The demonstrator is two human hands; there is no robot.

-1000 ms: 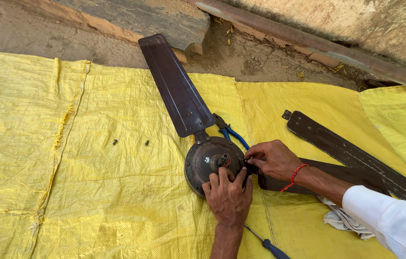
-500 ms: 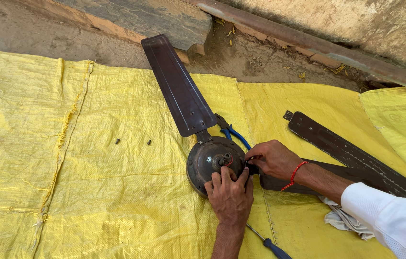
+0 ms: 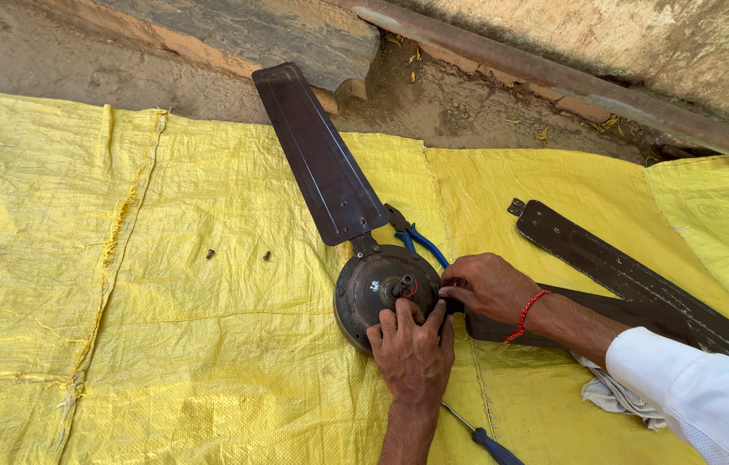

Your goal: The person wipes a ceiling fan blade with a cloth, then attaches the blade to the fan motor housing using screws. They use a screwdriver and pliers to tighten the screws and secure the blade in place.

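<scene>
A dark brown ceiling fan motor (image 3: 375, 288) lies on a yellow woven sheet (image 3: 166, 344). One fan blade (image 3: 317, 155) is fixed to it and points up and to the left. My left hand (image 3: 413, 355) comes up from the bottom edge, and its fingers press on the motor's lower right rim. My right hand (image 3: 489, 287), with a red thread at the wrist and a white sleeve, grips the inner end of a second blade (image 3: 588, 314) at the motor's right edge. The joint itself is hidden under the fingers.
Blue-handled pliers (image 3: 419, 238) lie just above the motor. A blue-handled screwdriver (image 3: 485, 439) lies by my left forearm. Two small screws (image 3: 210, 254) rest on the sheet at left. A loose third blade (image 3: 618, 271) and a white cloth (image 3: 614, 398) are at right. A rusty pipe (image 3: 554, 79) runs along the back.
Both hands stay on the motor and blade joint, with only small finger shifts. The view has drifted slightly.
</scene>
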